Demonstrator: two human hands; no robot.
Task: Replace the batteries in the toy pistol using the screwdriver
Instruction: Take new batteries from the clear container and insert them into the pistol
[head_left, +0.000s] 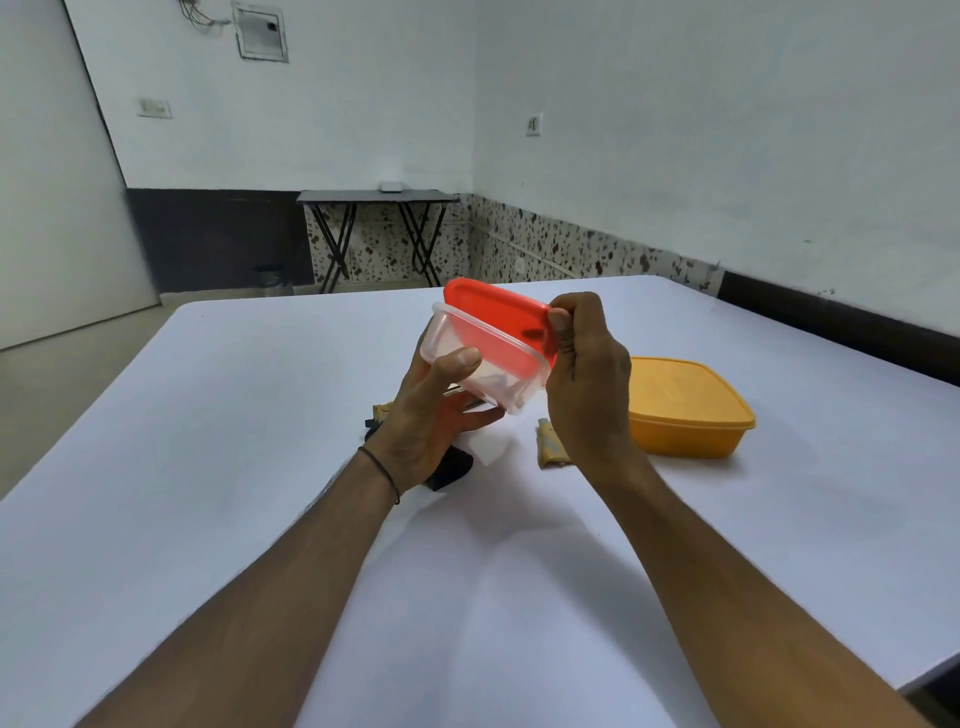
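- My left hand (431, 415) cradles a clear box (506, 389) from underneath. The fingers are curled around its base, and the thumb is pressed against the wall nearest me.
- My right hand (587, 379) pinches the right corner of the red lid (493, 317), with thumb and fingertips clamped tightly on its edge.
- The lid sits tilted on the box. It is raised at the far left corner and low at the corner in my right fingers.
- Something small and dark lies inside the box, just past my left thumb. It is too blurred to tell what it is.
- The toy pistol (452, 470) lies on the white table (260, 415) directly below my left palm and wrist. It shows as a dark shape, mostly hidden by the hand.
- A tan packet (550, 444) lies on the table just beside my right wrist, on the inner side.
- A closed yellow box (680, 410) stands on the table to the outside of my right hand, near it but not touching.
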